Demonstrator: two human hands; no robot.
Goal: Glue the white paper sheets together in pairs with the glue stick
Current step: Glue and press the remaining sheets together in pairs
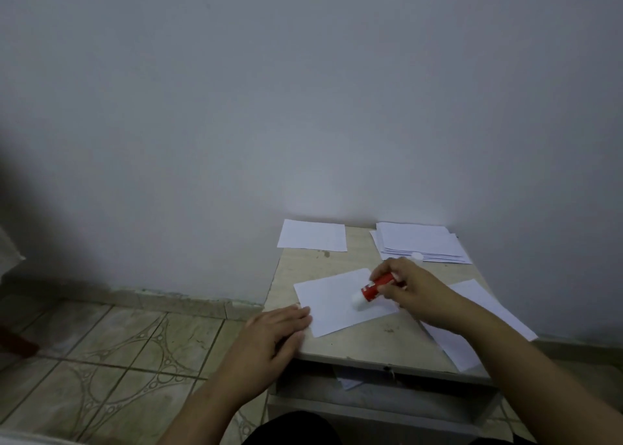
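Note:
A white paper sheet (pixel 332 304) lies in the middle of the small beige table (pixel 354 347). My right hand (pixel 409 288) grips a red glue stick (pixel 374 289), and its white tip touches the sheet. My left hand (pixel 273 335) lies flat with straight fingers, its fingertips pressing the sheet's left corner. A single white sheet (pixel 312 235) sits at the table's back left. A stack of white sheets (pixel 421 242) sits at the back right. Another sheet (pixel 485 316) lies at the right edge, partly under my right forearm.
A small white cap (pixel 417 256) lies by the stack. The table stands against a grey wall (pixel 303 90). A shelf under the tabletop holds a scrap of paper (pixel 349 379). Patterned floor tiles (pixel 118 360) spread to the left.

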